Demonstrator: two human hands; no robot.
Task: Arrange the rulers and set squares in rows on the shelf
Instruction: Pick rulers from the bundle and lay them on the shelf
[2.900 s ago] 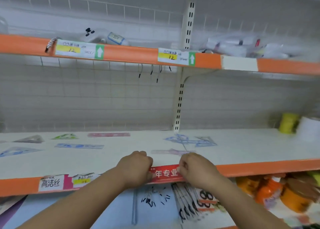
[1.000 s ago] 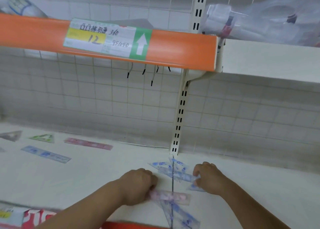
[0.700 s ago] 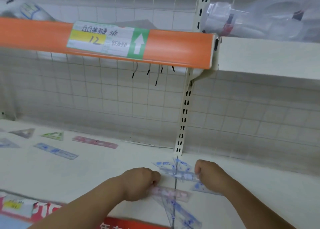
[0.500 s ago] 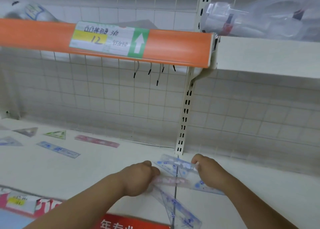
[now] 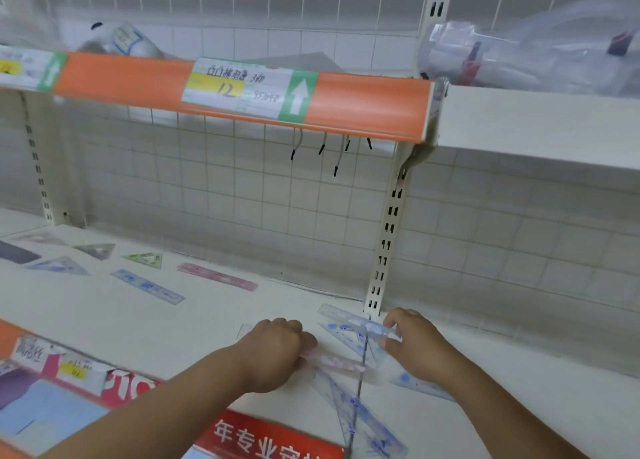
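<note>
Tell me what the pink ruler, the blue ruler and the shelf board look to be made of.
Pink ruler: likely clear tinted plastic; the shelf shows through it.
Blue ruler: the same see-through plastic with blue print and pale glints that suggest a gloss.
Shelf board: probably painted sheet metal, matt off-white, smooth and flat, set against a slotted upright; not certain.

Left hand [image 5: 273,351] fingertips hidden at pink ruler [image 5: 341,362], red sign [image 5: 270,438] cut off below, bagged goods [image 5: 519,53] blurred
</note>
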